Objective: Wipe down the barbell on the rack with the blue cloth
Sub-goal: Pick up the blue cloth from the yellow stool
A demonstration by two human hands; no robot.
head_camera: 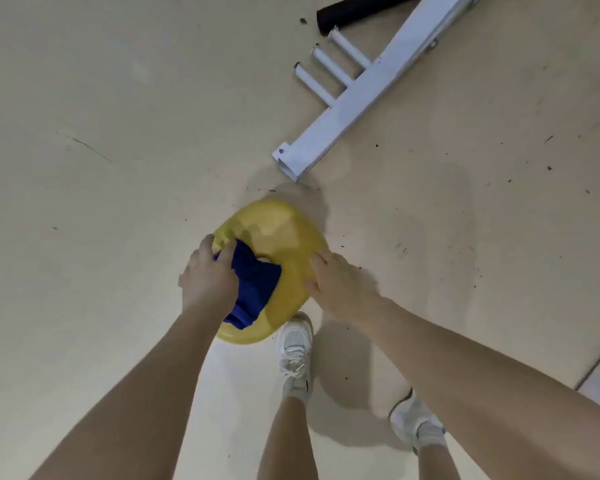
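A blue cloth (255,285) lies crumpled on a yellow weight plate (284,237) that stands over the pale floor. My left hand (207,277) presses on the cloth's left part, fingers curled over it. My right hand (340,284) rests flat on the plate's right edge. The barbell itself is hidden behind the plate and cloth; no bar shows.
A white metal rack base (354,98) with three short pegs (326,67) runs diagonally at the upper right. A black foam roll (354,10) lies at the top. My two white shoes (295,355) stand just below the plate. Small dark debris dots the floor.
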